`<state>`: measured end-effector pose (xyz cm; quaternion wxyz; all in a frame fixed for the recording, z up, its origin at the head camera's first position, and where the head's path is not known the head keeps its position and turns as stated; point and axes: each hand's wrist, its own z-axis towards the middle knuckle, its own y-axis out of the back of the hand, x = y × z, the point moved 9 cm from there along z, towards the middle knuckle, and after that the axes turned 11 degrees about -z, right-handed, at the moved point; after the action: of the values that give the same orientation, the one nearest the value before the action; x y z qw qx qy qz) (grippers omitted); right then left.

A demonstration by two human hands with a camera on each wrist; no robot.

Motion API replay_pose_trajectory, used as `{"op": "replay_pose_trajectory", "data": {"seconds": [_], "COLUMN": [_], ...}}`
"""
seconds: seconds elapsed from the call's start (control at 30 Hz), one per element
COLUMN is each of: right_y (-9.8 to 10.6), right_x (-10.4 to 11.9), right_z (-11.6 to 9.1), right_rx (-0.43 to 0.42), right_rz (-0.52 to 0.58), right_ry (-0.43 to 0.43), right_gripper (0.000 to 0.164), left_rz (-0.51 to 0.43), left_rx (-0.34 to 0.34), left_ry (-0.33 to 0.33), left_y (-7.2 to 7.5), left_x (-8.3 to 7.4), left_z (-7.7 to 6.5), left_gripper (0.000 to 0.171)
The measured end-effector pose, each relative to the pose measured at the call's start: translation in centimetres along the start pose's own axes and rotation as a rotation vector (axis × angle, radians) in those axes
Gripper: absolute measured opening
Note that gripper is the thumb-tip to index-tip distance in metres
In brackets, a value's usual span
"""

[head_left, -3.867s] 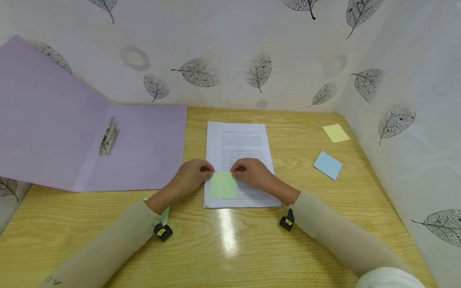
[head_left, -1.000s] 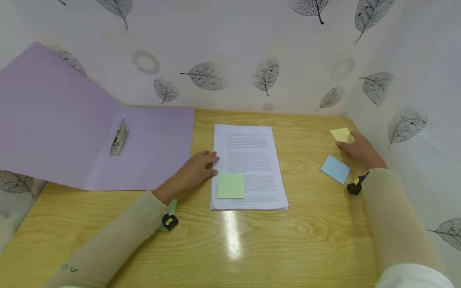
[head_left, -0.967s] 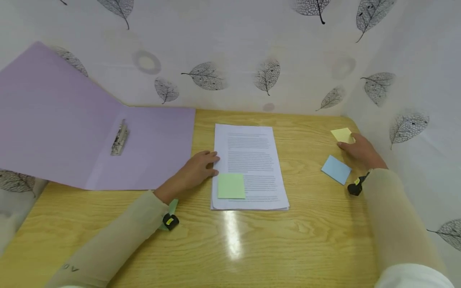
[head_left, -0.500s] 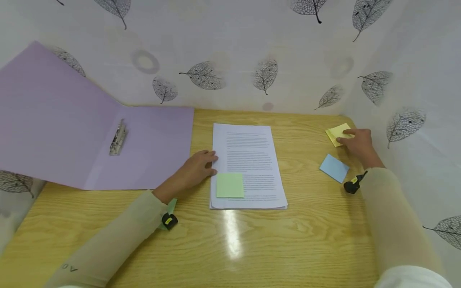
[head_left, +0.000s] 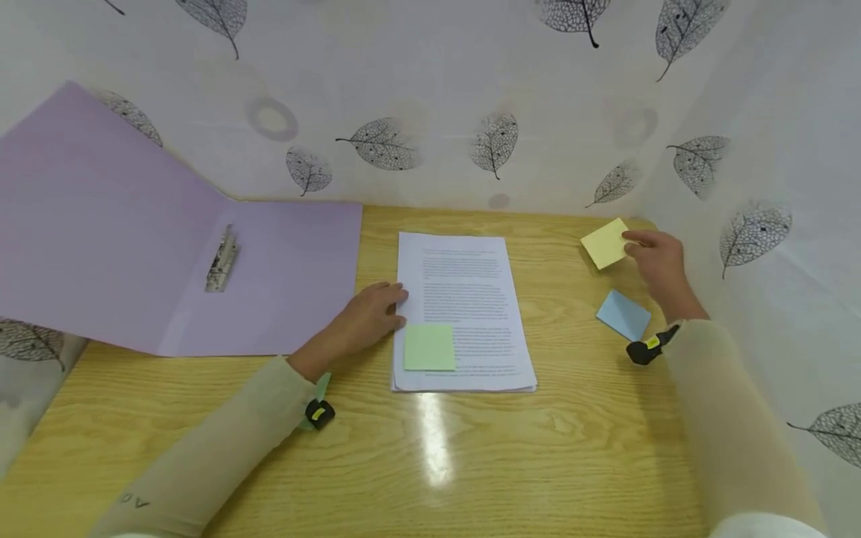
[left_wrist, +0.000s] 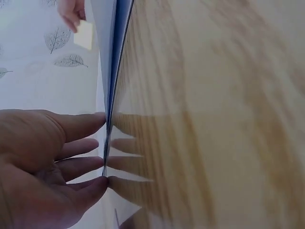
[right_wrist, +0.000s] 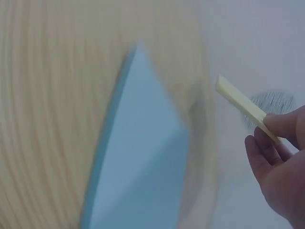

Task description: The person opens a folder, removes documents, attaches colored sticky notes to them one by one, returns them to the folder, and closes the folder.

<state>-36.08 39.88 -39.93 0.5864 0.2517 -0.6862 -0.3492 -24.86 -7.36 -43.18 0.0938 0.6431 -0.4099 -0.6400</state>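
My right hand (head_left: 658,267) pinches a pad of yellow sticky notes (head_left: 604,243) by its right edge, raised off the table at the back right. In the right wrist view the yellow pad (right_wrist: 242,101) is seen edge-on between thumb and fingers. My left hand (head_left: 363,320) rests at the left edge of a stack of printed paper (head_left: 464,299), its fingertips (left_wrist: 97,183) spread along the sheets' edge. A green sticky note (head_left: 429,347) lies on the lower left of the top page. Just below my right hand, a blue sticky-note pad (head_left: 623,315) lies on the table.
An open purple folder (head_left: 289,276) with a metal clip (head_left: 222,260) stands at the left, one cover raised against the leaf-printed backdrop (head_left: 430,75). Something green (head_left: 323,385) shows partly from under my left forearm. The backdrop also borders the table's right side.
My right hand left the page and green note for the table's right, took hold of the yellow pad, and lifted it slightly leftward. The left hand now lies flatter at the paper's left edge.
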Motion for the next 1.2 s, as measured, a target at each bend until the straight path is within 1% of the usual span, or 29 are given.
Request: {"op": "replay_pose_trajectory", "data": {"seconds": [0.1,0.13,0.2,0.3,0.37,0.43,0.53,0.63,0.7,0.73,0.8,0.83,0.87,0.93,1.0,1.03,1.1,1.13,1.2], "right_y": [-1.3,-1.9,-3.1,-5.5,-7.4,-9.3,-11.5,-12.5,-12.7,-12.6,-12.2,-12.0,-11.9,-11.8,-12.1,-12.3,-12.8,-13.0,-13.2], "right_x": [3.3,4.7,7.5,11.4,13.7,15.7,18.1,19.7,20.4,20.7,21.5,21.9,22.4,23.2,23.8,24.0,24.0,23.9,23.9], "right_z": [-1.5,-2.3,-4.0,-6.9,-8.9,-10.7,-13.0,-14.4,-15.0,-15.4,-16.3,-16.9,-17.5,-18.8,-19.7,-19.9,-20.0,-20.0,-19.8], "right_rx": [0.036,0.051,0.077,0.142,0.202,0.255,0.324,0.344,0.326,0.299,0.222,0.18,0.134,0.042,-0.006,-0.018,-0.018,-0.007,0.032], "right_rz": [0.085,0.121,0.19,0.251,0.255,0.255,0.258,0.244,0.201,0.157,0.043,-0.025,-0.103,-0.264,-0.375,-0.422,-0.478,-0.483,-0.459], "right_ry": [0.038,0.056,0.117,0.198,0.261,0.331,0.41,0.472,0.508,0.544,0.64,0.704,0.769,0.892,0.972,0.995,1.003,1.001,0.985], "right_gripper": [0.046,0.046,0.042,0.036,0.032,0.029,0.027,0.025,0.024,0.024,0.026,0.029,0.034,0.049,0.064,0.069,0.074,0.074,0.071], "left_rz": [0.006,-0.011,-0.056,-0.169,-0.264,-0.377,-0.588,-0.765,-0.835,-0.859,-0.902,-0.915,-0.923,-0.94,-0.961,-0.974,-0.989,-0.993,-1.002], "left_rx": [-0.047,-0.07,-0.116,-0.173,-0.185,-0.178,-0.138,-0.115,-0.114,-0.12,-0.128,-0.134,-0.142,-0.16,-0.176,-0.182,-0.187,-0.19,-0.194], "left_ry": [-0.015,-0.014,-0.022,-0.064,-0.107,-0.135,-0.13,-0.117,-0.116,-0.122,-0.136,-0.14,-0.145,-0.154,-0.157,-0.154,-0.148,-0.143,-0.127], "left_y": [0.5,0.8,1.4,2.0,2.0,1.6,0.6,-0.2,-0.4,-0.4,-0.4,-0.3,-0.3,-0.1,0.0,0.1,0.1,0.1,0.0], "left_x": [-0.9,-1.4,-2.5,-4.4,-5.6,-6.1,-6.0,-5.5,-5.4,-5.3,-5.3,-5.3,-5.3,-5.3,-5.2,-5.1,-5.0,-4.9,-4.7], "left_z": [0.0,0.0,0.0,0.0,0.0,0.0,0.4,0.7,0.6,0.6,0.5,0.5,0.5,0.5,0.5,0.5,0.5,0.5,0.5], "left_gripper": [0.05,0.049,0.047,0.046,0.047,0.048,0.05,0.049,0.047,0.045,0.043,0.041,0.04,0.038,0.037,0.037,0.038,0.038,0.039]}}
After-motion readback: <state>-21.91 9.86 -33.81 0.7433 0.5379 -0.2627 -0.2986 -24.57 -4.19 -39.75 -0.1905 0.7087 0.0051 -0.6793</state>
